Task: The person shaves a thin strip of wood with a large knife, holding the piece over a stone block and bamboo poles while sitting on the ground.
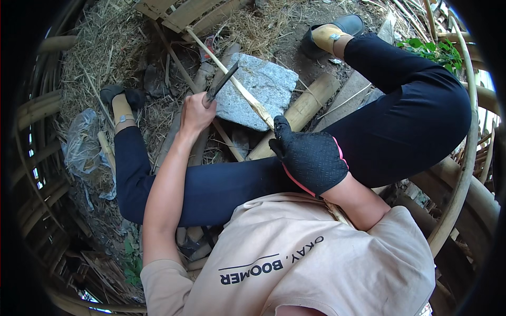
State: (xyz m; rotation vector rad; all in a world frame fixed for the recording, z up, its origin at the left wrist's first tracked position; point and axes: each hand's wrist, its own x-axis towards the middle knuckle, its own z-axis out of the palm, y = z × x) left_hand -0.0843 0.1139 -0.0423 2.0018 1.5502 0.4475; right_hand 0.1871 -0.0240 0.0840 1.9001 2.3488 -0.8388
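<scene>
My bare left hand [196,112] is closed around the handle of a dark-bladed knife [225,81]. Its blade slants up and to the right, meeting a long pale stick [247,97], which looks like bamboo or peeled wood. The stick runs from the far left down across a flat grey stone [271,81] to my right hand [312,160]. That hand wears a black textured glove with pink trim, its fingers wrapped around the stick's near part. Behind my right wrist, a pale piece shows beside the shirt; whether it belongs to the same stick I cannot tell.
A thick bamboo piece [308,108] lies beside the stone, under my legs' span. Pale planks [192,13] stand at the far edge. Dry straw [100,52] and a clear plastic bag [81,142] lie left. Curved bamboo rails [461,174] enclose the right side.
</scene>
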